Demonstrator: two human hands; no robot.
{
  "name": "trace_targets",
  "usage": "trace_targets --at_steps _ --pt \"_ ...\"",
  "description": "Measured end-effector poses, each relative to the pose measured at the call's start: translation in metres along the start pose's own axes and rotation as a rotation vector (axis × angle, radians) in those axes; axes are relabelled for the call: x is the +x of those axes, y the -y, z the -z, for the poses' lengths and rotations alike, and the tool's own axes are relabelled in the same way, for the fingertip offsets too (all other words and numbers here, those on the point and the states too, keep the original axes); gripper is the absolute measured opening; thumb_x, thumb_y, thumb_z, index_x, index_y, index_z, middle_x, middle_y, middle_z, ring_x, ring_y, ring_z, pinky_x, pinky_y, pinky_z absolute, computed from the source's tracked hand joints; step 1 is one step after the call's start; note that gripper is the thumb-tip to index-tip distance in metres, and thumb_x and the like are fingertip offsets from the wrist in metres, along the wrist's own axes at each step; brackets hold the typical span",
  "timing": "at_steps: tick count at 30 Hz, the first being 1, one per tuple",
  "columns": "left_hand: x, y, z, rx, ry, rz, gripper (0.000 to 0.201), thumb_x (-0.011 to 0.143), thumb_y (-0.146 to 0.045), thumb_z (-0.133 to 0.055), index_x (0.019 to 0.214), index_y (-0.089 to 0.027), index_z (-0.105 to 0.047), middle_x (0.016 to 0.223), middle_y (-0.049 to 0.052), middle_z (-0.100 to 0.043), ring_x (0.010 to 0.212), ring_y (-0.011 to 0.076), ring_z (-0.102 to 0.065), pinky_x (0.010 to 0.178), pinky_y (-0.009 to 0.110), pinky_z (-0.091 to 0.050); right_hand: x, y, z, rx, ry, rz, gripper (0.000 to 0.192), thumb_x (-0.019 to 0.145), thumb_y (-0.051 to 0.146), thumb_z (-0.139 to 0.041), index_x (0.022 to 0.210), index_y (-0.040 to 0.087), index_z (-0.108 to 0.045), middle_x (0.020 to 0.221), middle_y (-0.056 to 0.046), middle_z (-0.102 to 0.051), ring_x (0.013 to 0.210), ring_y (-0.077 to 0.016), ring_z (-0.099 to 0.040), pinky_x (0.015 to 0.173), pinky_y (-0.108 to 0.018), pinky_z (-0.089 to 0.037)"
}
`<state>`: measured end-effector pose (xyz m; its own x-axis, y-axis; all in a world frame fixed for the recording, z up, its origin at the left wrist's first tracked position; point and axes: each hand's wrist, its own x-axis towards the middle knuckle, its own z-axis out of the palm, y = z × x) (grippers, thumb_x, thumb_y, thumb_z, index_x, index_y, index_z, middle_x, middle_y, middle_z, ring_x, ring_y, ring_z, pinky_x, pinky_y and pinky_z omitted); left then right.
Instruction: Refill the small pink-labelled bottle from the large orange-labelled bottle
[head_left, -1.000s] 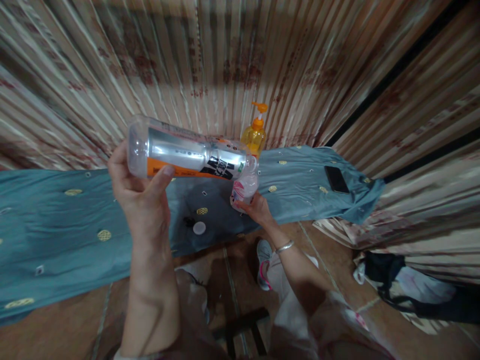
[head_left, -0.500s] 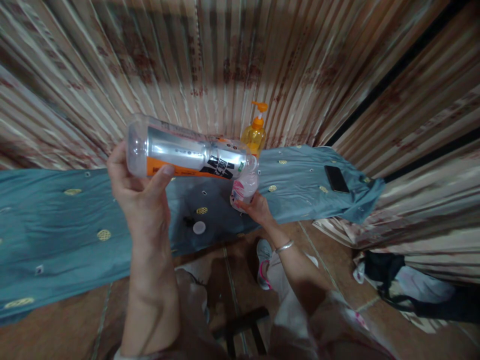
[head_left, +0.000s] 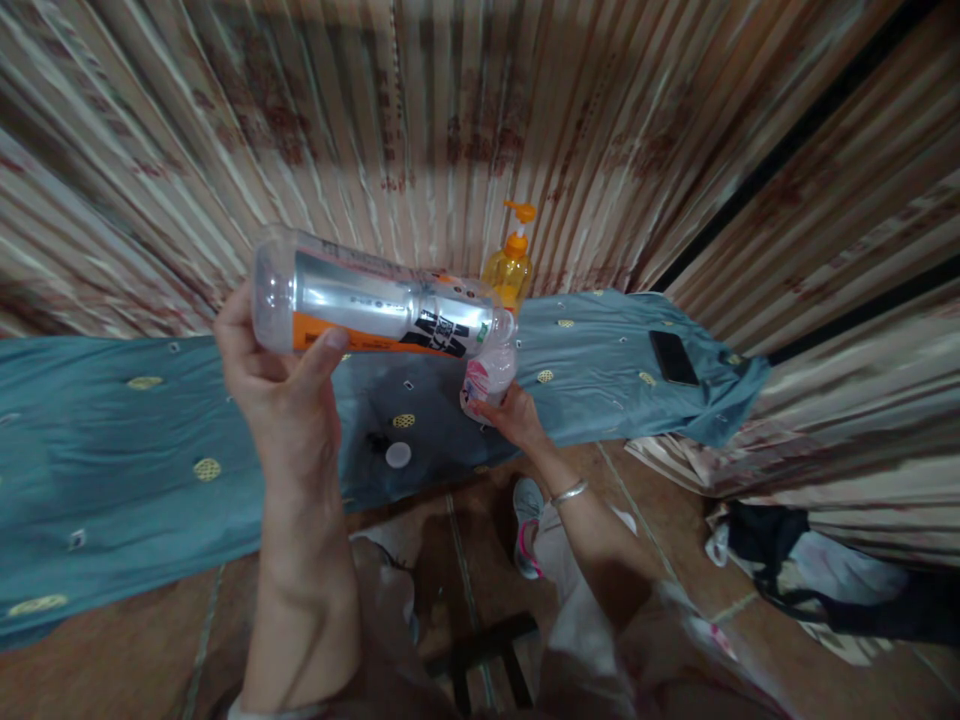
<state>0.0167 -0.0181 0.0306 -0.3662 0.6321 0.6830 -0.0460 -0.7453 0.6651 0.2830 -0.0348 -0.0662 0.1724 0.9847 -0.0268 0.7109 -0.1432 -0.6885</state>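
My left hand (head_left: 289, 370) is closed round the base end of a large clear plastic bottle (head_left: 360, 300) with a silver and orange label. That bottle lies nearly level in the air, its neck end pointing right. At its neck is a smaller clear bottle (head_left: 489, 372) with a pink-marked label, gripped low by my right hand (head_left: 514, 415). The mouths overlap in view, and I cannot tell whether they touch. Behind them stands an orange pump bottle (head_left: 510, 268). A white round cap (head_left: 398, 455) lies below the large bottle, beside a small dark thing (head_left: 377, 441).
A teal patterned cloth (head_left: 135, 430) covers the long surface before me. A black phone (head_left: 673, 357) lies on its right part. Pleated curtains (head_left: 337, 120) hang behind. On the tiled floor are a dark stool or frame (head_left: 487, 645) and, at right, a heap of clothes (head_left: 825, 570).
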Motion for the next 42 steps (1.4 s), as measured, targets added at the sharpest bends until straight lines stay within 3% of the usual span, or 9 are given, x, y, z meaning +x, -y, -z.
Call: trace_targets --at_steps 8,29,42 --pt "-0.001 0.000 -0.005 -0.043 -0.024 -0.016 0.078 0.058 -0.051 -0.099 0.128 -0.039 -0.067 0.129 0.001 -0.068 0.127 0.0308 -0.066 0.123 0.067 -0.043 0.000 0.003 0.003 -0.008 0.028 -0.009 0.065 0.084 0.039 -0.089 0.136 0.012 -0.060 0.124 -0.021 -0.080 0.119 -0.0358 -0.078 0.094 -0.042 -0.061" --pt "-0.001 0.001 -0.011 -0.096 -0.069 -0.029 0.078 0.053 -0.049 -0.101 0.124 -0.039 -0.071 0.123 0.000 -0.071 0.121 0.0291 -0.069 0.123 0.067 -0.043 -0.001 0.001 0.002 0.007 -0.007 0.003 0.057 0.083 0.035 -0.089 0.131 0.016 -0.064 0.117 -0.018 -0.082 0.113 -0.0336 -0.080 0.091 -0.039 -0.063" --pt "0.000 0.003 -0.009 -0.079 -0.052 -0.028 0.080 0.053 -0.054 -0.100 0.126 -0.039 -0.068 0.131 0.001 -0.068 0.128 0.0309 -0.066 0.123 0.067 -0.043 0.000 0.000 0.000 -0.012 -0.013 0.007 0.060 0.083 0.039 -0.089 0.131 0.016 -0.063 0.116 -0.017 -0.082 0.112 -0.0340 -0.080 0.088 -0.037 -0.062"
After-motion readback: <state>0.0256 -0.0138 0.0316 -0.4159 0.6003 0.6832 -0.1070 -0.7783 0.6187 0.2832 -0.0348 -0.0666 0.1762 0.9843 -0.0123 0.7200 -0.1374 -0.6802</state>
